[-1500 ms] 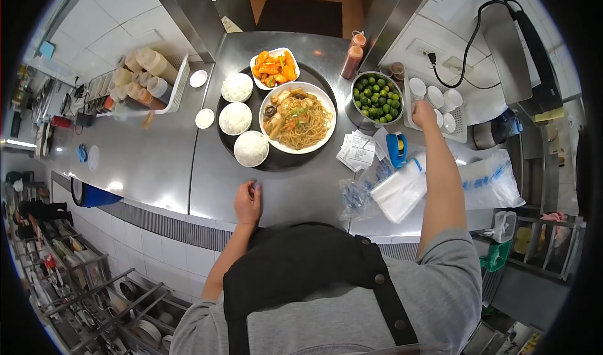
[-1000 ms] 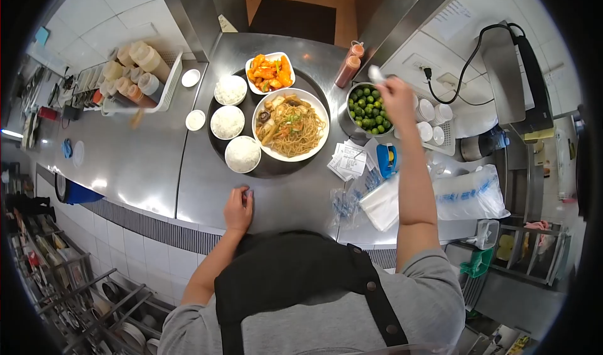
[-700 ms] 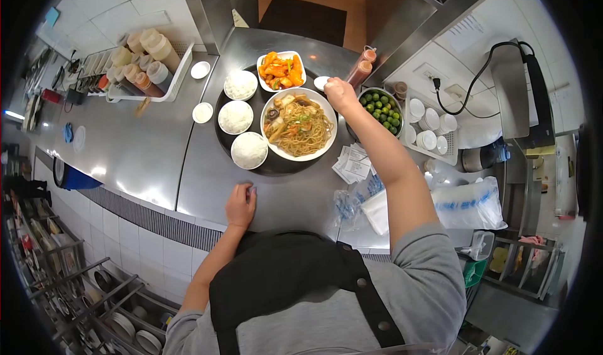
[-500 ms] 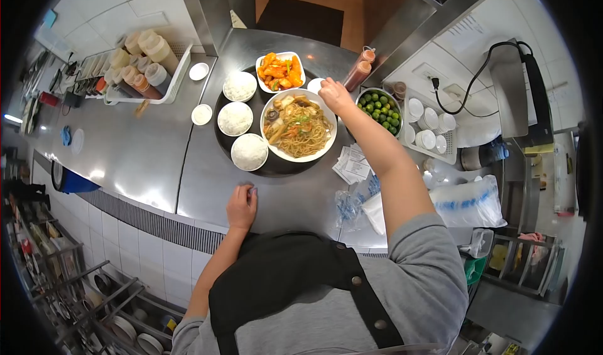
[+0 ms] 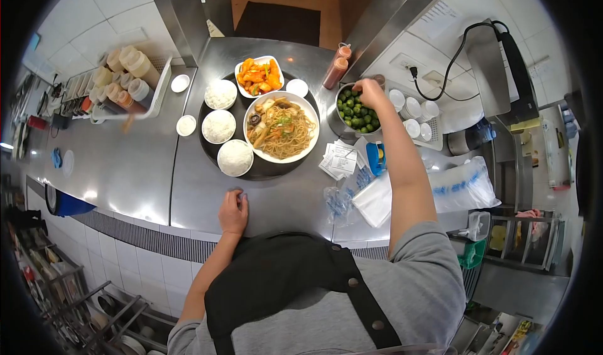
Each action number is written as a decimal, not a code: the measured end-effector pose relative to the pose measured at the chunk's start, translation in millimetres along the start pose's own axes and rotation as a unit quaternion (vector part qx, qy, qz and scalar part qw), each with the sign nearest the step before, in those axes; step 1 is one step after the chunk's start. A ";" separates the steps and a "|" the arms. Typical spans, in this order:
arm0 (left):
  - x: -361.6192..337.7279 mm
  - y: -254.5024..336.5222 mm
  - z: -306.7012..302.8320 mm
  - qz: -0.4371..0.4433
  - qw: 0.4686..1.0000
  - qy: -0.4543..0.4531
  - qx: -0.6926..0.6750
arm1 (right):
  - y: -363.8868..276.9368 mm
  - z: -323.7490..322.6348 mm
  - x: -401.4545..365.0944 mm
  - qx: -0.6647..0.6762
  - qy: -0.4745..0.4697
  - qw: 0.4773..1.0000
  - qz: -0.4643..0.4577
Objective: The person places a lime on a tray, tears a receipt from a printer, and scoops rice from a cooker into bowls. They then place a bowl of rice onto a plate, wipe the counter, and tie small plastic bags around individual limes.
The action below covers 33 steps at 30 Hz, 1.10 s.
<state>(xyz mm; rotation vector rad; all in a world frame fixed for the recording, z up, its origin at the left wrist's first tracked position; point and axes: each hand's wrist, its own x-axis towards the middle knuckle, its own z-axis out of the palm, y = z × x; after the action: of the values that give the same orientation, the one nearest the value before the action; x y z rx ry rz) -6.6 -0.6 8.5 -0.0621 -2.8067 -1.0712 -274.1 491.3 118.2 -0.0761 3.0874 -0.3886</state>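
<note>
My right hand (image 5: 372, 94) reaches over a metal bowl of small green limes (image 5: 357, 111). Its fingers are bent down at the limes near the far rim, and their tips are partly hidden. Near the counter's front edge rests my left hand (image 5: 233, 213), loosely curled, with nothing visible in it. Between the hands a dark round tray (image 5: 270, 172) bears a large bowl of noodles (image 5: 281, 129). Around it stand three bowls of white rice (image 5: 218, 126), a square dish of orange food pieces (image 5: 259, 77) and a small white sauce cup (image 5: 297, 88).
Two red-brown sauce bottles (image 5: 336, 67) stand behind the limes. To the right are a basket of white cups (image 5: 411, 107), paper slips (image 5: 340, 159) and plastic bags (image 5: 465, 187). A basket of squeeze bottles (image 5: 135, 85) and two small white cups (image 5: 186, 125) are left.
My right hand has moved right, from the small white cup on the tray to the bowl of limes. My left hand stays at the counter edge. The camera view has shifted slightly.
</note>
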 end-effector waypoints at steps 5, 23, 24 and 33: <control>-1.5 1.3 -1.9 -0.008 1.000 -0.005 0.008 | 4.5 8.0 -35.5 -0.041 0.014 0.994 -0.099; -1.4 3.6 -3.9 0.001 1.000 0.008 0.004 | -8.7 9.9 -27.2 -0.108 0.012 0.994 -0.003; -1.1 3.6 -4.0 -0.001 1.000 0.008 0.007 | -16.6 0.4 -28.9 -0.087 -0.001 0.996 0.011; -0.1 4.7 -4.5 -0.009 1.000 -0.010 0.022 | -37.4 25.1 -51.1 0.040 -0.001 0.999 -0.007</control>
<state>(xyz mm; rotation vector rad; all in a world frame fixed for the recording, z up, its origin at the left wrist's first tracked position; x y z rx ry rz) -5.6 -0.2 14.9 -0.0431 -2.8520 -1.0190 -220.5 451.5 104.3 -0.0972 3.0676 -0.5103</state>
